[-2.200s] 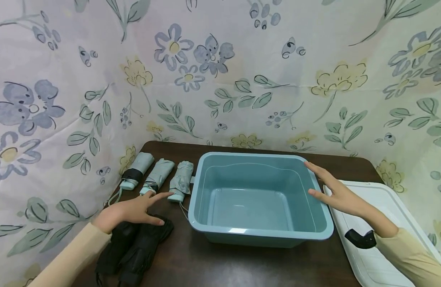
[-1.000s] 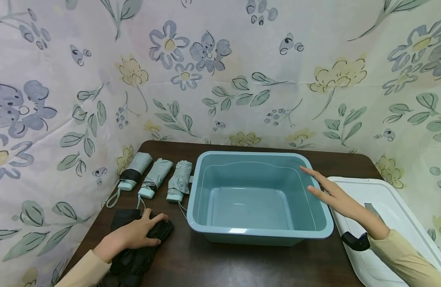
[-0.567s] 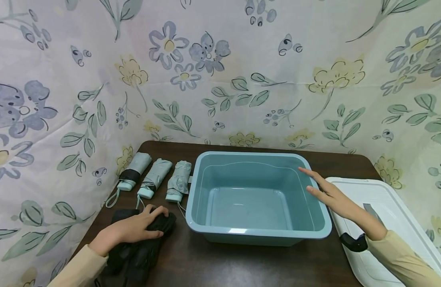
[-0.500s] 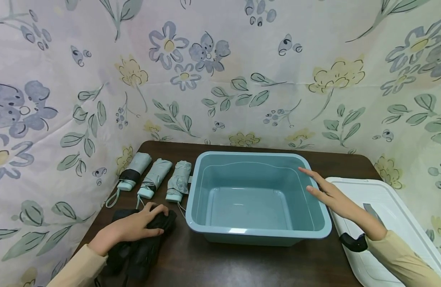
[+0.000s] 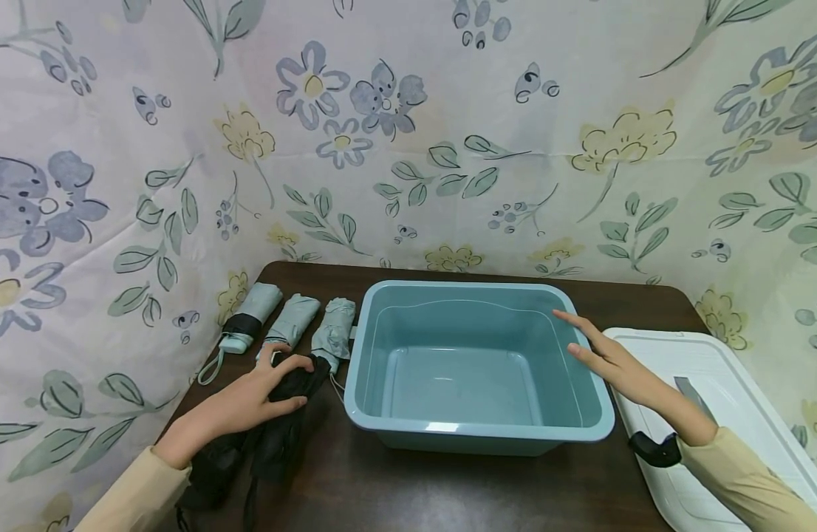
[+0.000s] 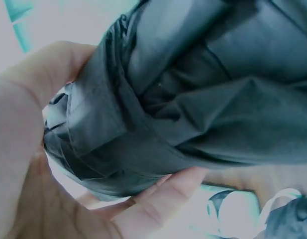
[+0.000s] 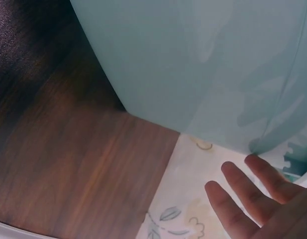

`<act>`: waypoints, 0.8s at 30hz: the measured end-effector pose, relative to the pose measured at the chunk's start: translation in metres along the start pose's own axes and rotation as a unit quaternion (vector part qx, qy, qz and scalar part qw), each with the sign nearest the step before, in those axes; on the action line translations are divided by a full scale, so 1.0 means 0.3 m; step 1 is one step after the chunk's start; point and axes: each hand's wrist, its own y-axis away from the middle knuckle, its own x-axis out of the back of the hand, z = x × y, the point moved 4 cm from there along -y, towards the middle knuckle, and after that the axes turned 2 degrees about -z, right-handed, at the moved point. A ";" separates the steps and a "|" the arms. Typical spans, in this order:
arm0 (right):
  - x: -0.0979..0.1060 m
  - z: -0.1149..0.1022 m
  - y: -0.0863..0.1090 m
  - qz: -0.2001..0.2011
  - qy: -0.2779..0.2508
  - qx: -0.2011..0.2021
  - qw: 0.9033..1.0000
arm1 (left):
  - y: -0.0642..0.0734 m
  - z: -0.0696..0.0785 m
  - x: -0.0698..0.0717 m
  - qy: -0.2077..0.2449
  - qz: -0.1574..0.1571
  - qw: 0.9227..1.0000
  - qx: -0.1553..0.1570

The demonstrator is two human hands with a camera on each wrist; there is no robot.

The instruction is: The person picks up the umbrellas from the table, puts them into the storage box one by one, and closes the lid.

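My left hand (image 5: 245, 399) grips a folded black umbrella (image 5: 278, 443) near its far end, thumb and fingers around the cloth. Up close in the left wrist view, the black umbrella (image 6: 193, 109) fills much of the picture. Its far end overlaps the lower parts of two pale-blue folded umbrellas. Beside it on the left lies another black umbrella (image 5: 212, 473), partly behind my forearm. At the right end of the blue tub (image 5: 478, 428), my right hand (image 5: 621, 362) has its fingers extended at the rim; the right wrist view shows these fingers (image 7: 243, 199) beside the tub's outer wall.
Three pale-blue folded umbrellas (image 5: 252, 314) lie in a row left of the tub, some with cord loops. A white lid (image 5: 701, 355) lies on the right of the dark wooden table (image 5: 448, 495). Floral cloth (image 5: 448, 199) hangs behind.
My left hand has come down from above the black umbrellas, closed around one, and moved it forward toward the pale-blue umbrellas. The right hand has stayed almost still at the tub.
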 end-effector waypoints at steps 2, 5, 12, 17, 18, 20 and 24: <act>-0.001 -0.001 0.000 0.000 -0.001 0.002 1.000 | 0.002 0.012 0.016 -0.005 0.017 1.000 -0.008; -0.001 -0.003 0.000 0.000 0.000 0.003 1.000 | 0.005 0.028 0.038 -0.010 0.040 0.999 -0.018; 0.003 -0.011 0.002 -0.001 0.002 -0.001 1.000 | -0.003 0.041 0.078 -0.011 0.074 0.997 -0.020; 0.002 -0.009 0.002 -0.001 -0.001 -0.001 1.000 | -0.023 0.035 0.111 0.000 0.089 0.996 -0.031; 0.001 -0.008 0.002 -0.001 -0.002 -0.001 1.000 | -0.027 0.033 0.116 -0.002 0.094 0.995 -0.034; 0.000 -0.006 0.001 -0.001 -0.002 -0.003 1.000 | -0.034 0.030 0.125 -0.007 0.108 0.993 -0.040; 0.001 -0.001 0.000 -0.001 0.003 -0.007 1.000 | -0.047 0.031 0.151 -0.011 0.137 0.989 -0.047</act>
